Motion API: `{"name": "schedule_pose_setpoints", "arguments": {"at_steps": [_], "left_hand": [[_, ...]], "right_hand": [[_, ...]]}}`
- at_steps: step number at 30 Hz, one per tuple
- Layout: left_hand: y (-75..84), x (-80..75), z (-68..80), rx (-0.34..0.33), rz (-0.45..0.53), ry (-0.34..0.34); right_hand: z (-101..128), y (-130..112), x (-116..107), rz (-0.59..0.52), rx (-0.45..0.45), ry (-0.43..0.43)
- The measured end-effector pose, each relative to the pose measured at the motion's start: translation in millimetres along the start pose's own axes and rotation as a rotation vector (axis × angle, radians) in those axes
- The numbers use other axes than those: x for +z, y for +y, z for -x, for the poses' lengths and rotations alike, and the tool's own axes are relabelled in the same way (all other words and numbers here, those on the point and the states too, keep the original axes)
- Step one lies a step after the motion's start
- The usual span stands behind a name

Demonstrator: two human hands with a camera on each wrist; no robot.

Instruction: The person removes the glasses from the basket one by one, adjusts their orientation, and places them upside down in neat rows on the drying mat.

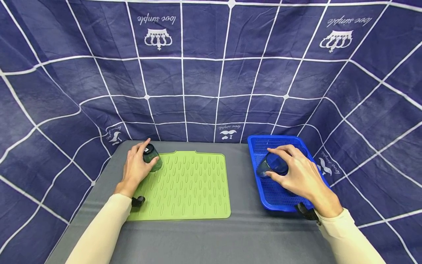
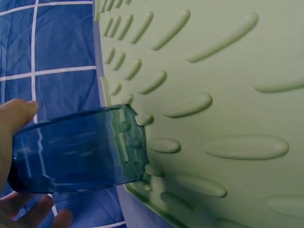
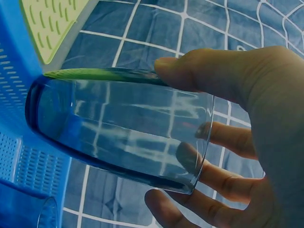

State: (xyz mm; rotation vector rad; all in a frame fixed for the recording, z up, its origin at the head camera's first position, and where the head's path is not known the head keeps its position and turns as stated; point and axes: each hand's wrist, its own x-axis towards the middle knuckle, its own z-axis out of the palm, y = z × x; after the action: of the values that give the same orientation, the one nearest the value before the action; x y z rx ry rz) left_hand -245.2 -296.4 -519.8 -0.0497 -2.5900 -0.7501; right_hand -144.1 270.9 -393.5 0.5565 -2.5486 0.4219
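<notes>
A clear bluish drinking glass (image 2: pixel 78 149) stands upright on the far left corner of the green ridged mat (image 1: pixel 191 187). My left hand (image 1: pixel 135 167) is around its rim end, thumb on one side and fingers spread on the other. In the left wrist view, the thumb tip and fingertips stand off the glass wall. On the other side, my right hand (image 1: pixel 298 174) holds a second glass (image 3: pixel 123 128) near its rim, between thumb and fingers. That glass is over the blue plastic basket (image 1: pixel 268 201). Another blue glass (image 3: pixel 23 206) lies inside the basket, mostly hidden by my hand in the head view.
A grey cloth-covered table (image 1: pixel 242 227) lies under the mat and basket. Dark blue gridded curtain (image 1: pixel 204 77) rises behind and along both sides, close to the basket's right edge. The basket's raised rim surrounds its contents.
</notes>
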Motion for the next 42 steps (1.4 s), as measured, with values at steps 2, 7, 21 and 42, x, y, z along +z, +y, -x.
{"name": "schedule_pose_setpoints", "arguments": {"at_steps": [2,7,21,42], "left_hand": [[4.2,-1.6,1.6,0.011,-0.003,0.025],[16.5,-5.0,7.2,0.039,-0.030,0.076],[61.1,-11.2,21.6,0.201,0.011,0.205],[127.4,-2.6,50.5,0.374,0.168,0.194]], "right_hand": [[-0.3,-2.5,0.0,-0.010,-0.009,0.012],[-0.3,-7.6,2.3,-0.027,-0.016,0.024],[6.6,-18.0,10.8,-0.085,-0.051,0.083],[6.8,-36.4,31.9,-0.275,-0.066,0.160]]}}
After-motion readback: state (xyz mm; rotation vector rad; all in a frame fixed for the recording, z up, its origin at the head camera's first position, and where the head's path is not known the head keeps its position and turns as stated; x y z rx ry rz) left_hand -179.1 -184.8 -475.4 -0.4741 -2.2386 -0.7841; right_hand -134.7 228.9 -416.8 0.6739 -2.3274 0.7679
